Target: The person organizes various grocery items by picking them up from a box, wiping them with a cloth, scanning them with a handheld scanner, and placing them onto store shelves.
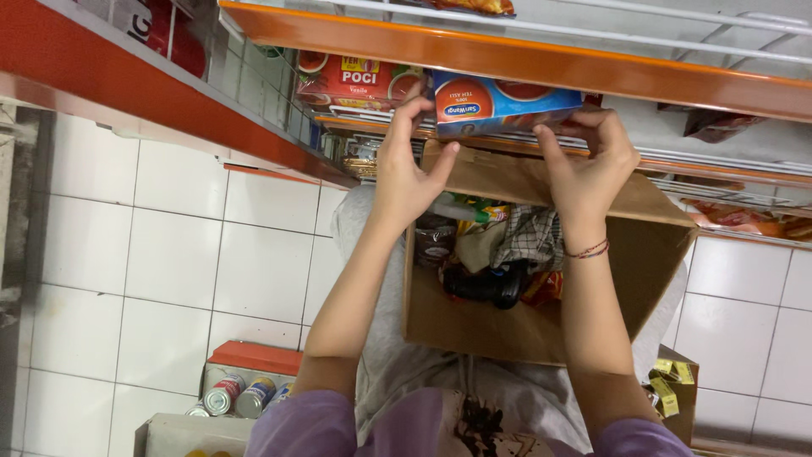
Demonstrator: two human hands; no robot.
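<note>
Right now I am holding a blue and orange carton (499, 103) up at the edge of an orange-trimmed shelf (524, 59), with both hands closed around its ends. My left hand (408, 173) is gripping the carton's left end, the fingers curling up over the corner and the thumb pressing toward the underside. My right hand (588, 165) is clasping the right end, the fingers wrapping over the top edge. A thin red bracelet (589, 250) is sitting on my right wrist.

Just left of the carton, a red and orange box (355, 80) is lying on the same shelf level, close beside it, though I cannot tell whether the two are touching.

Below my hands, an open cardboard box (651, 245) is resting on my lap, and inside it a checked cloth (531, 237), a dark bottle (486, 283) and some coloured packets are lying jumbled together.

Down by the white tiled floor (169, 254), a few tin cans (238, 395) are lying on their sides on a low shelf.
</note>
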